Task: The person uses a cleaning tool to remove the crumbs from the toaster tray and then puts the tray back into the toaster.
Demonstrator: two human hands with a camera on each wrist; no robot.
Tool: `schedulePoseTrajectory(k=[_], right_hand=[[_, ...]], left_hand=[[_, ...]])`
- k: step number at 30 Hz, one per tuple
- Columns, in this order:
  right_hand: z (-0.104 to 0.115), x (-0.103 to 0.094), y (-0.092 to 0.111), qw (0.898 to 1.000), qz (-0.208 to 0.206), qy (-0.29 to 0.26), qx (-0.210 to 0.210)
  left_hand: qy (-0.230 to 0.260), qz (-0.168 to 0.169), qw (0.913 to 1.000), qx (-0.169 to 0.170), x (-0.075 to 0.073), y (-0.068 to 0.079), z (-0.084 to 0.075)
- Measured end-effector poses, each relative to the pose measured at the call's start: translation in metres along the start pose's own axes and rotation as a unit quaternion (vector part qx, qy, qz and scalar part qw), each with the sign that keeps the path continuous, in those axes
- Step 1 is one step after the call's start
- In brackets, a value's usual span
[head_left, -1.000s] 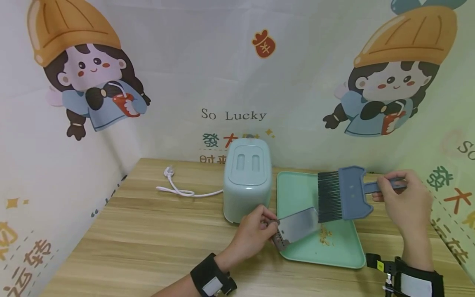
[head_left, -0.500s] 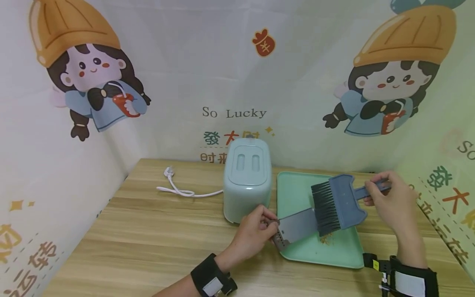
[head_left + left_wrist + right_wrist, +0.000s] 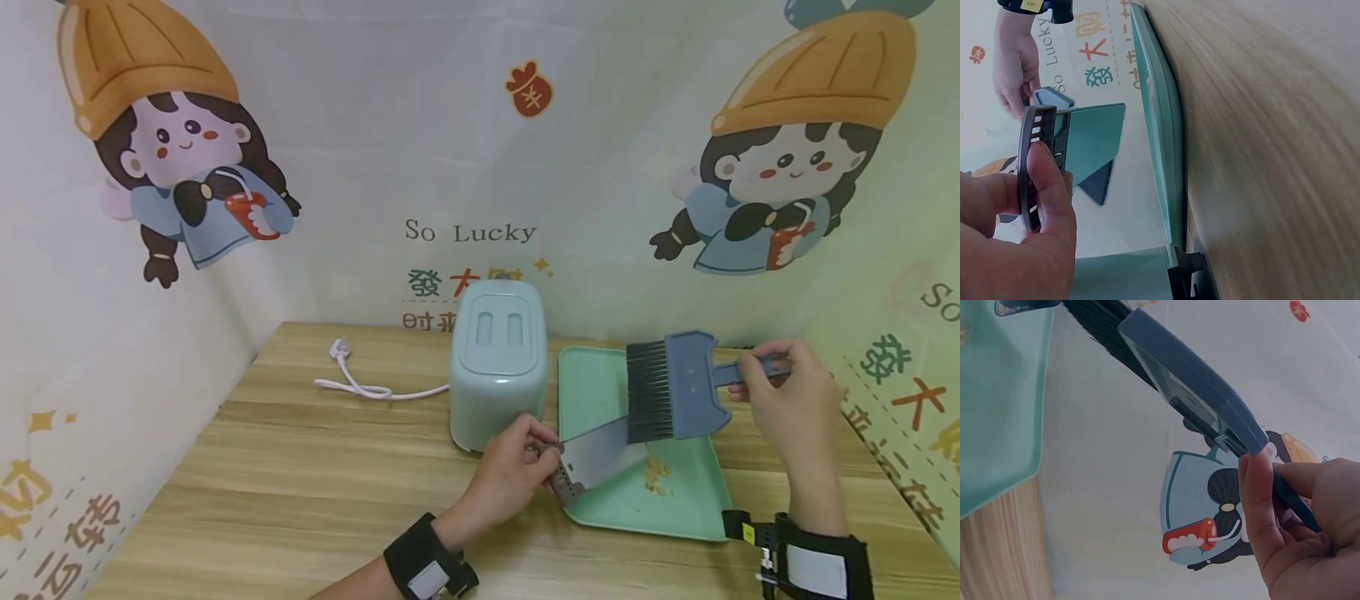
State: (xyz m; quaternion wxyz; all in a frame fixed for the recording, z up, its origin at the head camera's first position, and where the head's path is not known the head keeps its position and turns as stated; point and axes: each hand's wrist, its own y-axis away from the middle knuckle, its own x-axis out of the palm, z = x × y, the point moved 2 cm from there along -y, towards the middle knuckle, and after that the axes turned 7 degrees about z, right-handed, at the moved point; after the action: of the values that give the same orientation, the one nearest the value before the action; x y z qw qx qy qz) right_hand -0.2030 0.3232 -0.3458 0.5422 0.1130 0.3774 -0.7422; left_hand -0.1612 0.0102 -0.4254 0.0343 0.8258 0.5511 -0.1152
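My left hand (image 3: 517, 462) pinches the perforated end of a flat metal crumb tray (image 3: 600, 458), which is held tilted over a mint-green tray (image 3: 588, 375). In the left wrist view, thumb and fingers grip that slotted end. My right hand (image 3: 795, 392) holds the handle of a wide blue brush (image 3: 693, 387) with dark bristles. Its bristles overlap the crumb tray's far end in the head view; whether they touch is unclear. The right wrist view shows the brush (image 3: 1197, 387) edge-on above the hand. Pale brown crumbs (image 3: 657, 477) lie on the green tray.
A pale green toaster (image 3: 498, 333) with its top covered stands left of the green tray, close to my left hand. Its white cord and plug (image 3: 360, 385) lie on the wooden table (image 3: 315, 467). A printed cloth hangs behind and at the sides.
The brush has moved left, dipping down across the crumb tray's end and then rising again. My left hand and the crumb tray have stayed in place.
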Motion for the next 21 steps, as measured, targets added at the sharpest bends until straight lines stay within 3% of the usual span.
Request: schedulePoseTrajectory(k=[4, 7, 12, 16, 18, 21], right_hand=[[-0.003, 0.001, 0.002, 0.999, 0.031, 0.037, -0.017], [-0.004, -0.006, 0.003, 0.999, 0.037, 0.033, -0.017], [-0.004, -0.021, 0.003, 0.998, -0.013, 0.05, -0.019], [-0.004, -0.02, 0.0, 0.997, -0.055, 0.043, -0.023], [-0.003, -0.014, -0.002, 0.997, -0.057, 0.027, -0.038], [-0.002, -0.005, -0.005, 0.997, -0.027, 0.014, -0.071]], left_hand=[[-0.005, -0.004, 1.0, 0.004, 0.0, 0.001, 0.0], [-0.004, -0.004, 1.0, 0.006, 0.0, 0.001, 0.0], [-0.003, -0.003, 0.9999, 0.01, 0.001, -0.002, 0.001], [-0.004, -0.006, 0.9999, 0.011, 0.001, -0.003, 0.002], [-0.003, -0.008, 0.9999, 0.011, 0.001, -0.004, 0.002], [-0.002, -0.01, 0.9999, 0.011, 0.001, -0.004, 0.003]])
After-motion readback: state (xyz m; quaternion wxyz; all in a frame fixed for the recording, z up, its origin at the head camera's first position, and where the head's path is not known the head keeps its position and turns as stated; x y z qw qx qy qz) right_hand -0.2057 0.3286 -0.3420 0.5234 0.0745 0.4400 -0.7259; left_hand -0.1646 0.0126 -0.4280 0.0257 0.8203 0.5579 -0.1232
